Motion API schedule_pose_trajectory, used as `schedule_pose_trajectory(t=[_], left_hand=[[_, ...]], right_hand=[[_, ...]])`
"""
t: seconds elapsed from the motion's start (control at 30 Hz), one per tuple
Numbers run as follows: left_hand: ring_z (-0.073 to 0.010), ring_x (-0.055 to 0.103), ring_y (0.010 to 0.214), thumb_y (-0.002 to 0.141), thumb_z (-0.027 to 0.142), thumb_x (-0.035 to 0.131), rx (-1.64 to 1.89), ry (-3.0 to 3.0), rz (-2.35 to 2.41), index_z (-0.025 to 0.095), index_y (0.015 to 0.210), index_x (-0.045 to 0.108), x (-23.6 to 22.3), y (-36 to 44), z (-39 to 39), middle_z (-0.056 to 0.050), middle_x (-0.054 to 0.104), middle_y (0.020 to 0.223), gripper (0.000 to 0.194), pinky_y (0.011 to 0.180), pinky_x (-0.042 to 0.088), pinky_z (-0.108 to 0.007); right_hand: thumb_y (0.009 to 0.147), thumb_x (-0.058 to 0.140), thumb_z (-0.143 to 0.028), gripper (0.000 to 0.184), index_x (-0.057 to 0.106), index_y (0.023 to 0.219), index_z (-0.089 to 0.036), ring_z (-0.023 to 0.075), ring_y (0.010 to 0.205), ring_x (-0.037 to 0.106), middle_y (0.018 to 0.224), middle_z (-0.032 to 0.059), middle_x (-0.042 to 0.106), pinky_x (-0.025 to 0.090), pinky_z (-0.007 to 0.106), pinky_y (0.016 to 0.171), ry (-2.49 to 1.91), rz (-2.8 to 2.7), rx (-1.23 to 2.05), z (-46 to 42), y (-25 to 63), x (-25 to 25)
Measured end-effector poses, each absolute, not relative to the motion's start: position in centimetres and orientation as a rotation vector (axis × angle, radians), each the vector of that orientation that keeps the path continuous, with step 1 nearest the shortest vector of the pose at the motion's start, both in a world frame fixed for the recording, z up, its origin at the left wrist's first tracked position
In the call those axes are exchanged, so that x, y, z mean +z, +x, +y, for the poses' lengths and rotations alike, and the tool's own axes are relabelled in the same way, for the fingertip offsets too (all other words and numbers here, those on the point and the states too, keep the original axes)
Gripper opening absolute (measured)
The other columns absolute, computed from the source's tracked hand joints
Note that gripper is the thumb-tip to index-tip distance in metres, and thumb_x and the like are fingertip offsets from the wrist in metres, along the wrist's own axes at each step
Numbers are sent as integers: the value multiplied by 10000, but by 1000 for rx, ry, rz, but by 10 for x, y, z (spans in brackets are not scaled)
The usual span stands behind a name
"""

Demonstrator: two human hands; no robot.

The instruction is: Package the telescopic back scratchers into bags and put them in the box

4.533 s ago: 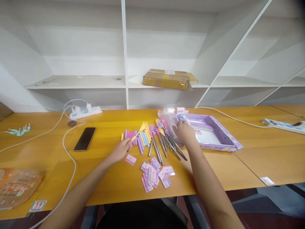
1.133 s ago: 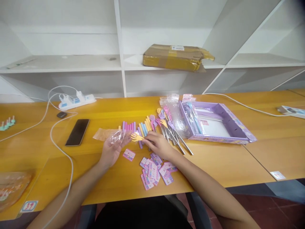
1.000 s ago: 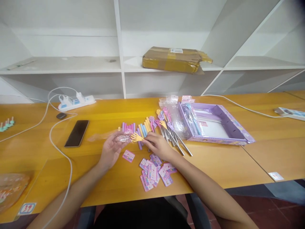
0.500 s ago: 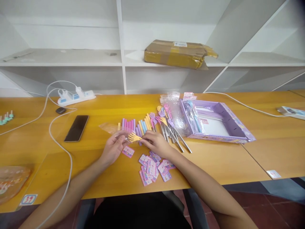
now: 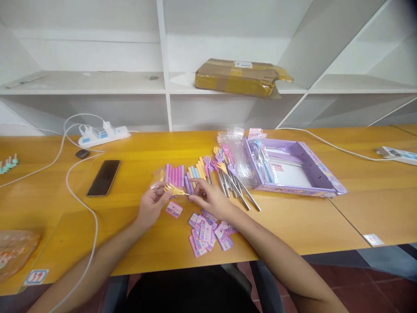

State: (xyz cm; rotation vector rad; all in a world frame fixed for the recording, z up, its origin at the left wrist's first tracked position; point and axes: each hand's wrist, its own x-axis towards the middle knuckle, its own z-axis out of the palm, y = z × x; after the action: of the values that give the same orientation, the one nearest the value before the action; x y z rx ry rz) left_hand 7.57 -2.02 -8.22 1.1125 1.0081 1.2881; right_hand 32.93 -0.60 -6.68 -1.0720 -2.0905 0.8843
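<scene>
My left hand (image 5: 150,206) pinches a clear plastic bag (image 5: 156,186), and the yellow hand-shaped head of a back scratcher (image 5: 174,189) lies at its fingertips, apparently in the bag's mouth. My right hand (image 5: 210,200) is at the scratcher's metal rod, index finger lifted and thumb against the rod, the rest of which is hidden by the hand. Just beyond lie pink, purple, blue and yellow tubes (image 5: 175,174). Several back scratchers with metal rods (image 5: 233,180) are heaped to the right. Small printed cards (image 5: 205,232) lie piled nearer me, with a single card (image 5: 174,209) apart.
A purple display box (image 5: 306,191) holds bagged scratchers, with clear bags (image 5: 239,152) beside it. At left are a phone (image 5: 103,178), a power strip (image 5: 104,135) and a white cable (image 5: 78,191). A taped carton (image 5: 239,78) sits on the shelf behind.
The yellow scratcher head has shifted left, toward my left hand and the bag. My right index finger has lifted from its pinch. The view has tilted slightly.
</scene>
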Motion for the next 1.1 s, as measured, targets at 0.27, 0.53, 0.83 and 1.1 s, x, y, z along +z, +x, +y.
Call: schedule_pose_trajectory(t=[0.27, 0.53, 0.83, 1.1], left_hand=[[-258, 790, 983, 824, 427, 891, 1551, 840, 902, 171, 1064, 743, -62, 71, -2, -108, 813, 1075, 380, 880, 654, -414], [-274, 792, 1021, 853, 438, 869, 1346, 895, 885, 155, 1028, 753, -74, 81, -15, -120, 826, 1055, 352, 975, 622, -444], [-233, 780, 1003, 857, 422, 869, 1447, 859, 909, 162, 1003, 726, -71, 75, -6, -86, 816, 1048, 330, 886, 639, -365], [-189, 777, 874, 823, 371, 906, 1465, 745, 862, 164, 960, 683, -66, 70, -2, -34, 777, 938, 334, 796, 656, -319]], right_hand=[[1116, 472, -363, 291, 644, 944, -203, 158, 758, 588, 859, 20, 662, 402, 277, 711, -1077, -2280, 924, -2, 336, -53], [1112, 502, -422, 291, 649, 969, -215, 160, 710, 589, 837, 19, 671, 398, 280, 681, -974, -2267, 914, -7, 325, -68], [1048, 624, -404, 370, 553, 1369, -234, 141, 690, 604, 848, -24, 636, 469, 262, 657, -912, -1966, 1118, -7, 320, -78], [988, 712, -489, 306, 655, 1103, -211, 143, 701, 705, 883, 12, 732, 577, 313, 730, -779, -1702, 1403, -5, 322, -80]])
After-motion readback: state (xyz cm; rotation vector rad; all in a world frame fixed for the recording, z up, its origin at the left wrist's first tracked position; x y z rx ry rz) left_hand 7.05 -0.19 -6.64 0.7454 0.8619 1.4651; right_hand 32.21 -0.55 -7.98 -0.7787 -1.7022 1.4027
